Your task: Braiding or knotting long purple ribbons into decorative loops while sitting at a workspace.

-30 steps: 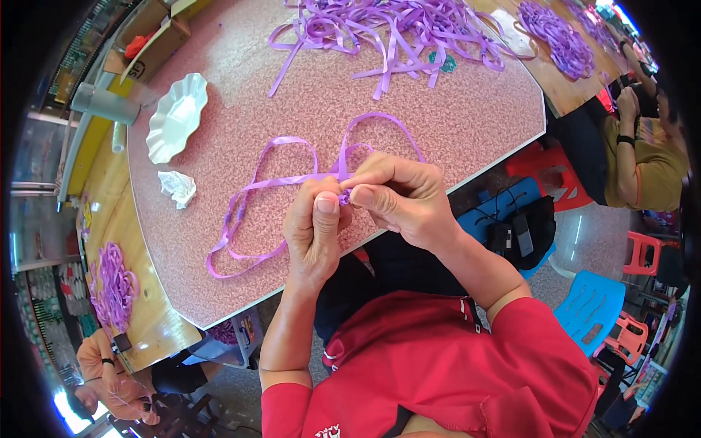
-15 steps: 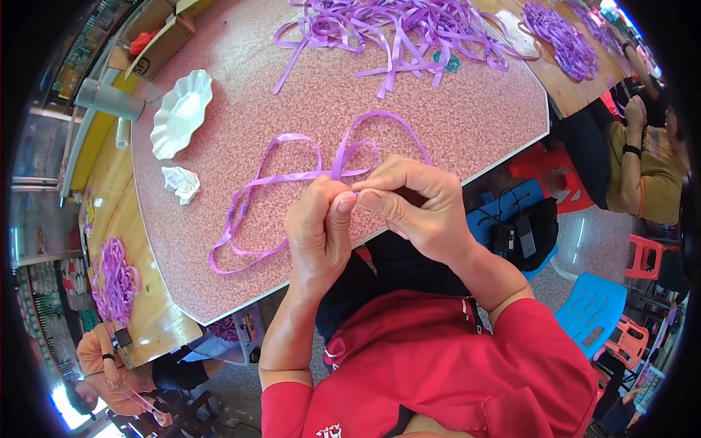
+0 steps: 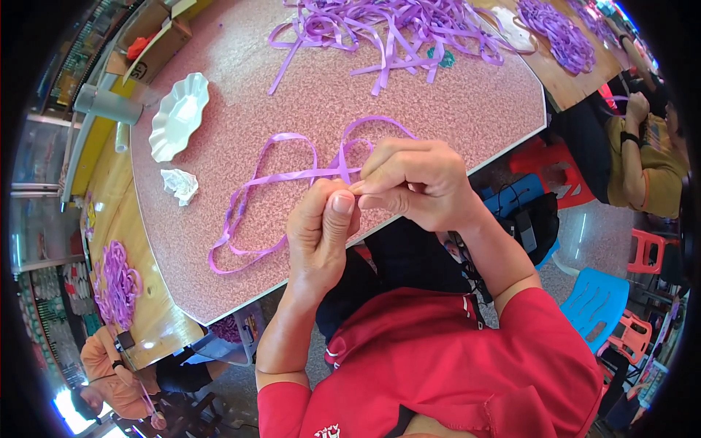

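Both grips pinched on the purple ribbon (image 3: 292, 175) at one spot: left hand (image 3: 321, 233) thumb up, right hand (image 3: 416, 182) fingertips closed beside it. Raised slightly nearer than a second ago; loops trailing unchanged across the pink counter (image 3: 453, 109), so folding barely advanced.

Bare pink tabletop (image 3: 453, 109) is seen between the looped purple ribbon (image 3: 277, 179) and the ribbon pile (image 3: 394, 29) at the far edge; passage is open there. To the left, the way is obstructed by a white scalloped dish (image 3: 177, 117) and a crumpled tissue (image 3: 179, 185). The near edge is occupied by both hands, left hand (image 3: 321, 233) and right hand (image 3: 416, 182), pressed together.
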`<state>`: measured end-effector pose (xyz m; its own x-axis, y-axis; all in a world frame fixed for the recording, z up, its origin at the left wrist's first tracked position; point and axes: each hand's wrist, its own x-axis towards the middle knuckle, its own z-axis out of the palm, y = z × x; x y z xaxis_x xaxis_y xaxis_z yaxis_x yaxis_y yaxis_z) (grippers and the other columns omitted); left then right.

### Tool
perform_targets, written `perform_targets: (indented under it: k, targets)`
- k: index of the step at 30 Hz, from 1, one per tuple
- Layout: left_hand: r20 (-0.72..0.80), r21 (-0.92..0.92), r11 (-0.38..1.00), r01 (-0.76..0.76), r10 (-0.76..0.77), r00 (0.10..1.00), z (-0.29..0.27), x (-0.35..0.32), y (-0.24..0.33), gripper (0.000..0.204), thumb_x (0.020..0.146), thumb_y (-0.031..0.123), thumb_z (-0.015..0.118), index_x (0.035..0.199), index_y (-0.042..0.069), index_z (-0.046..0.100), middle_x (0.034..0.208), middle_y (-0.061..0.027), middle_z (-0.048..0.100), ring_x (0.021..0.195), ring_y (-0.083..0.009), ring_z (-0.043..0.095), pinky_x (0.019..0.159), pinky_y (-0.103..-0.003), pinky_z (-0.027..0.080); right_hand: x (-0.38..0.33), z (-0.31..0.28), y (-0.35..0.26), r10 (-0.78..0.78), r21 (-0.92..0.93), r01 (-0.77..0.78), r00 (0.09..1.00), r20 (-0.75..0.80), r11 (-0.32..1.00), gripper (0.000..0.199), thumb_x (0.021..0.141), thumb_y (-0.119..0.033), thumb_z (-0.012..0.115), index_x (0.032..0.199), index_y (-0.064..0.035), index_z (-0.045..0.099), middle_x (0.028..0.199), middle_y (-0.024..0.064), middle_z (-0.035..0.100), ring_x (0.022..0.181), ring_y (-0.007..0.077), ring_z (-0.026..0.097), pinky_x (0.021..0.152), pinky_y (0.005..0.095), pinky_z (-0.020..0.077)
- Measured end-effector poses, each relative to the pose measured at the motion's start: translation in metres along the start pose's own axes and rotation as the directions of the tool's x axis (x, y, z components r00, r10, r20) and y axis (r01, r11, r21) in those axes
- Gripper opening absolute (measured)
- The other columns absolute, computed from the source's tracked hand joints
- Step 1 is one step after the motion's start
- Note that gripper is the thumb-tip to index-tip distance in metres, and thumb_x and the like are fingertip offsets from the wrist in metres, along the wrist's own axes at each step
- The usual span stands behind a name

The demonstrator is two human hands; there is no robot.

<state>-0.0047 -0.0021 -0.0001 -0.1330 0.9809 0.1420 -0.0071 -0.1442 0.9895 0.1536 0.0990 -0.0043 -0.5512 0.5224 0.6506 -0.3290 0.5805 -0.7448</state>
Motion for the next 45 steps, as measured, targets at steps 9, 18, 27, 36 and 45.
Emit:
perform_targets:
  k: [9,18,27,36,45]
  targets:
    - [0.040,0.147,0.978,-0.146,0.141,0.989,-0.001,0.009,-0.007,0.029,0.103,0.027,0.050,0.090,0.002,0.057,0.072,0.0010,0.048,0.061,-0.0067,0.041,0.055,-0.024,0.036,-0.009,0.005,-0.003,0.374,0.430,-0.336,0.927,-0.005,0.838,0.010,0.087,-0.006,0.071,0.093,0.0022,0.069,0.082,0.0078,0.063,0.052,0.0075,0.051,0.043,0.0222,0.0386]
    - [-0.046,0.159,0.976,-0.151,0.160,0.986,0.002,0.009,-0.015,0.027,0.103,0.024,0.050,0.088,0.003,0.056,0.073,0.0003,0.048,0.062,-0.0069,0.041,0.055,-0.024,0.036,-0.008,0.013,-0.014,0.438,0.323,-0.392,0.896,-0.079,0.861,0.009,0.089,-0.006,0.068,0.093,0.0027,0.068,0.082,0.0064,0.063,0.052,0.0058,0.051,0.043,0.0218,0.0367]
    - [-0.284,0.080,0.988,-0.130,0.148,0.947,0.025,0.005,-0.011,0.025,0.103,0.022,0.049,0.087,0.004,0.053,0.073,0.0008,0.046,0.062,-0.0061,0.039,0.054,-0.022,0.034,-0.011,0.037,0.004,-0.202,-0.272,0.110,0.918,-0.340,0.956,0.014,0.084,-0.001,0.072,0.097,0.0009,0.068,0.088,0.0120,0.066,0.071,0.0164,0.065,0.057,0.0249,0.0498]
    - [-0.246,0.152,0.975,-0.164,0.198,0.949,0.025,0.007,-0.013,0.022,0.104,0.020,0.046,0.090,0.004,0.052,0.071,0.0001,0.047,0.061,-0.0075,0.042,0.054,-0.024,0.035,-0.006,0.023,-0.005,0.041,-0.164,-0.085,0.966,-0.255,0.983,0.013,0.084,0.000,0.070,0.096,0.0016,0.065,0.088,0.0106,0.064,0.074,0.0182,0.064,0.062,0.0272,0.0495]
    - [0.058,-0.322,0.922,0.216,-0.209,0.976,0.009,0.019,0.004,0.051,0.106,0.044,0.028,0.096,0.002,0.055,0.068,-0.0038,0.052,0.058,-0.0097,0.051,0.049,-0.023,0.038,-0.001,0.003,-0.006,0.069,-0.107,-0.081,0.991,-0.117,0.991,0.016,0.081,0.000,0.073,0.095,0.0010,0.066,0.088,0.0106,0.064,0.077,0.0204,0.064,0.065,0.0299,0.0508]
